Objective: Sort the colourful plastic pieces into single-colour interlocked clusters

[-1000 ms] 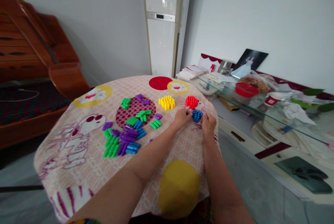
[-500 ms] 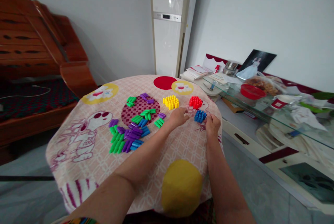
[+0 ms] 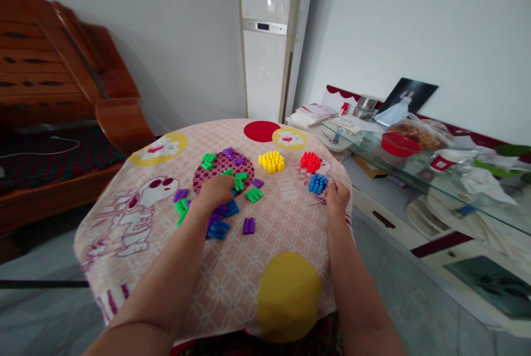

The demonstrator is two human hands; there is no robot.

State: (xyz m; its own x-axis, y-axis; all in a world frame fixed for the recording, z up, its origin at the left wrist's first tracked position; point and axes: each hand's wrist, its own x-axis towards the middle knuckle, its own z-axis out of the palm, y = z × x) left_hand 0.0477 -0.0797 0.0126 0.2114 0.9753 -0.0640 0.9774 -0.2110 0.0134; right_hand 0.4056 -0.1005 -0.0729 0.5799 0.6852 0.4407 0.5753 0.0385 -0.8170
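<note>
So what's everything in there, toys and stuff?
Covered table: one, pale pink, centre
Yellow cluster: one, yellow, table's far half
Red cluster: one, red, right of yellow
Blue cluster: one, blue, nearer than red
Loose pieces: many, green, purple, blue, table's left and middle
Bench: one, brown, left
Tall appliance: one, white, back corner
Glass shelf: one, clear, right
Bowl: one, red, on shelf
Cup: one, white and red, beside bowl
Photo: one, dark, behind bowl
Paper stack: one, white, near shelf's far end
Left hand: one, bare, over loose pieces
Right hand: one, bare, beside blue cluster

Some purple pieces (image 3: 218,214) partly hidden; bench (image 3: 39,74) cut off.
</note>
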